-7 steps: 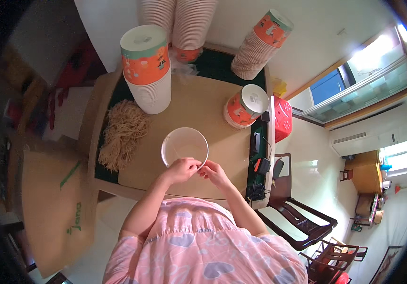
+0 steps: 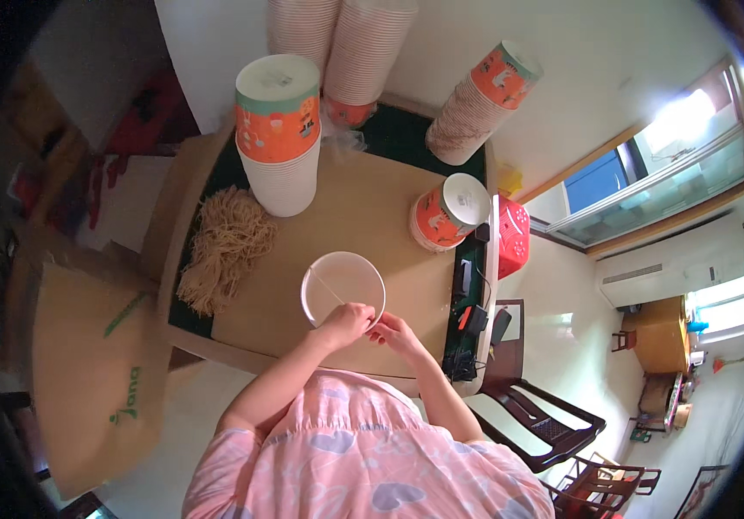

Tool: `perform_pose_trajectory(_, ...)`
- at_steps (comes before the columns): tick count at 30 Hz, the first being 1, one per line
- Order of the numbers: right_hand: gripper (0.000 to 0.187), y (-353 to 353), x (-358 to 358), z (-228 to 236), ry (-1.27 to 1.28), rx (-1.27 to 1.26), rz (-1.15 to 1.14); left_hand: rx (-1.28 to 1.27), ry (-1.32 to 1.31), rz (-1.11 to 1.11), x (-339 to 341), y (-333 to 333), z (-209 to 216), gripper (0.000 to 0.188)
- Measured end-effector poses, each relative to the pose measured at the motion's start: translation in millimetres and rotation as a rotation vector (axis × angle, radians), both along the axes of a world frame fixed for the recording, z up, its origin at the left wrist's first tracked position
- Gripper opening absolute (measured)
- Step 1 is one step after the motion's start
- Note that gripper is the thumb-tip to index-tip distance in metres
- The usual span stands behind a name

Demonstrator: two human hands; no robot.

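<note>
A white paper bucket [image 2: 362,275] sits open end up in front of me, at the near middle of the cardboard-covered table. Across its mouth runs a thin string [image 2: 327,286], from the far-left rim to my left hand [image 2: 348,326]. That hand is closed on the string at the near rim, its fingertips partly hidden. My right hand [image 2: 396,334] pinches the bucket's near-right rim, close beside the left. To the left lies a bundle of beige strings [image 2: 227,246]. A tall stack of orange-and-green paper buckets [image 2: 279,130] stands upside down behind it.
A short stack of buckets [image 2: 450,212] is at the right. Further stacks [image 2: 370,52] rise at the back, one [image 2: 483,102] leaning at the far right. Cables and small devices [image 2: 467,324] line the right edge. A large cardboard box [image 2: 99,372] is at the left, a dark chair [image 2: 554,424] at the right.
My view has shifted a little, so the table and stacks sit lower in the picture. My left hand has moved slightly over the rim, and the string across the bucket shows more clearly.
</note>
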State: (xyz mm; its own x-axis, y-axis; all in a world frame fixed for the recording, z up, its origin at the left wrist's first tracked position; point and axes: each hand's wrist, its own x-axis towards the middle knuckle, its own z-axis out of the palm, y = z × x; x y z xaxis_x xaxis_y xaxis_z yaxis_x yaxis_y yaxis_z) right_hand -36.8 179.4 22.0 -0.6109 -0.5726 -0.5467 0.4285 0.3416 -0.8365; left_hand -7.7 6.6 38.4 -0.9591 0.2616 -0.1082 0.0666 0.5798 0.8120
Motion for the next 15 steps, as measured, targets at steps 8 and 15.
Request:
perform_pose_trajectory(8,0.02,14,5,11,-0.046,0.068,-0.049,0.024,0.013,0.079,2,6,-14,0.01)
perform_pose_trajectory(15,0.019,-4,20,43,0.052,-0.051,-0.16,0.292,-0.16,0.123,8,-2,-13,0.008)
